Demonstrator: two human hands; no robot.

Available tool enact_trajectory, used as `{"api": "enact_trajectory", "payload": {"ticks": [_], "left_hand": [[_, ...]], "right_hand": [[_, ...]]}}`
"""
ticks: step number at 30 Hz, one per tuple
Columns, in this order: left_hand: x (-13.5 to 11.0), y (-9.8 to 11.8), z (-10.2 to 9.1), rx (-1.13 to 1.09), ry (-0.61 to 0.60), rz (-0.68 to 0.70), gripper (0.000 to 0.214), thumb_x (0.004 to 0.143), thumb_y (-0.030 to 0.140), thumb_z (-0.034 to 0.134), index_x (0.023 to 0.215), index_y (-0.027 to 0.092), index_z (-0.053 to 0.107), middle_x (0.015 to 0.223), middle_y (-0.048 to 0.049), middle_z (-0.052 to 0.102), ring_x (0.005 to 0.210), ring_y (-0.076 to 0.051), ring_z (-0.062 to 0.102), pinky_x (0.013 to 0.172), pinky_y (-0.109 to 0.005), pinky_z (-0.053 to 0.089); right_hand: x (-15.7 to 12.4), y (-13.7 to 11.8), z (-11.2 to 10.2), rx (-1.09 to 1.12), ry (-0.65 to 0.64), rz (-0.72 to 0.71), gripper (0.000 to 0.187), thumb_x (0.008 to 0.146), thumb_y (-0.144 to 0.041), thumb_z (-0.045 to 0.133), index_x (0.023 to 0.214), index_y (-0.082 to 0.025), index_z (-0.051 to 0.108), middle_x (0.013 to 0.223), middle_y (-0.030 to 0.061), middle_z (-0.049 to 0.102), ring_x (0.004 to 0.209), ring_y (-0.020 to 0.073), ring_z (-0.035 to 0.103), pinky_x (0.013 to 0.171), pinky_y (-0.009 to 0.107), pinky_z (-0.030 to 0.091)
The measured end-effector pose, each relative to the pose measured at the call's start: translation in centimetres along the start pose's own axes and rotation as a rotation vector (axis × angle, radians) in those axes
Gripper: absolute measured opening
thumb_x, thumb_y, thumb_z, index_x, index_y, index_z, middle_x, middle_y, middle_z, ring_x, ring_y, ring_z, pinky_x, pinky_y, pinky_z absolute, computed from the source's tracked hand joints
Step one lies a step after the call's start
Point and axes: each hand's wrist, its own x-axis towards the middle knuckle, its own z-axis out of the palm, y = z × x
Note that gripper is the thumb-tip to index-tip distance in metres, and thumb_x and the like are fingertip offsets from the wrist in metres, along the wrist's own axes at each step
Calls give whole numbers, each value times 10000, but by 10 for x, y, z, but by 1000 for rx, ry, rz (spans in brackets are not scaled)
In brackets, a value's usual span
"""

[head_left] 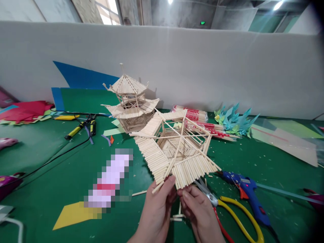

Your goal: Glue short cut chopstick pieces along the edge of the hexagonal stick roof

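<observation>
In the head view, a pavilion model of thin wooden sticks (149, 156) tilts toward me, its slatted roof panels set around an open frame with crossing ridge sticks. My left hand (160, 202) is closed on its near left edge, thumb on top. At the near edge, just to the right, my right hand (199, 209) has its fingers pinched together; whether a small piece is between them is hidden. A finished-looking stick pagoda (128, 98) with tiered roofs stands behind. Close to my right hand lie scissors (239, 216) with yellow and red handles.
A blue glue gun (249, 192) lies at right with its cord. Bundles of red-tipped sticks (192, 114) and folded blue paper (235, 118) are behind. Yellow-handled pliers (78, 128), a black cable and yellow paper (71, 216) lie at left. A white partition (202, 67) closes the back.
</observation>
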Motion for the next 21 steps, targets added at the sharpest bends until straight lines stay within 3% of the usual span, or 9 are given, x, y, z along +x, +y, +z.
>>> {"api": "enact_trajectory", "payload": {"ticks": [6,11,14,21], "left_hand": [[-1,-1,-5,25,3,39,175,587,142,722,462,135,600,472,32,546,472,-89,473,496,-194,417],[1,-4,-9,51,44,49,56,598,144,720,599,134,666,531,22,613,514,-86,503,516,-176,419],[3,-5,-9,61,84,46,115,578,143,737,679,130,684,568,4,652,563,-106,550,548,-191,439],[5,-5,-6,75,141,47,207,494,170,780,660,115,670,579,-10,678,554,-117,574,558,-217,462]], "right_hand": [[2,-2,2,-18,-21,2,256,679,-417,651,686,-162,631,519,-46,426,484,69,293,457,194,212],[6,-3,5,-12,-14,32,267,672,-419,663,662,-154,636,509,-50,425,470,57,297,442,189,199],[9,-1,5,7,-17,45,280,659,-427,672,635,-152,619,503,-57,411,460,51,274,435,189,188],[9,-2,8,9,0,43,274,664,-411,674,632,-147,604,506,-56,413,474,58,247,450,201,184]]}}
